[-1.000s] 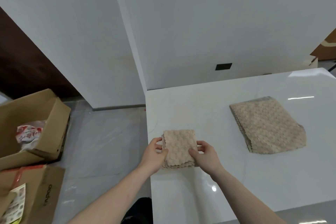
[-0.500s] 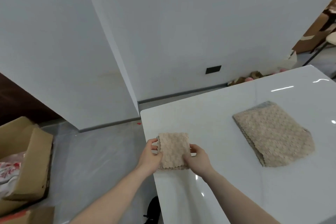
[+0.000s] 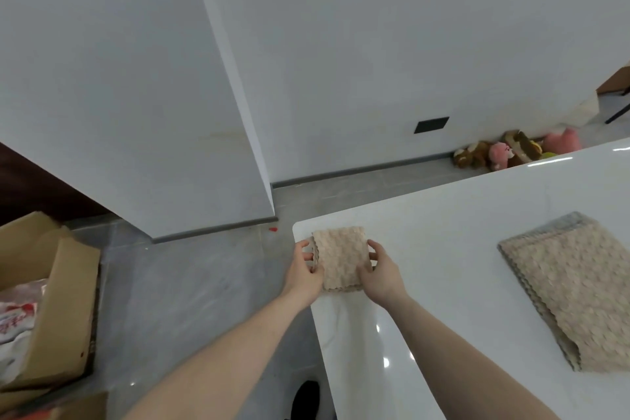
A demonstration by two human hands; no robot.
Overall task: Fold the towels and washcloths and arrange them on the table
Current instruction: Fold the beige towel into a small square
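Washcloth (image 3: 341, 257) shifted to table (image 3: 443, 215) corner, nubbly beige square, both hands' fingers (image 3: 373, 247) pinching edges

No readable text, label, brand or number appears anywhere. The white and red bag (image 3: 15, 320) inside the open cardboard box (image 3: 64, 310) at the left carries red printing, but it is too blurred and crumpled to make out any characters.

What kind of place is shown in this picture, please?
Probably a room in a home: a glossy white table with folded towels, stuffed toys on the floor by the wall, and open cardboard boxes nearby.
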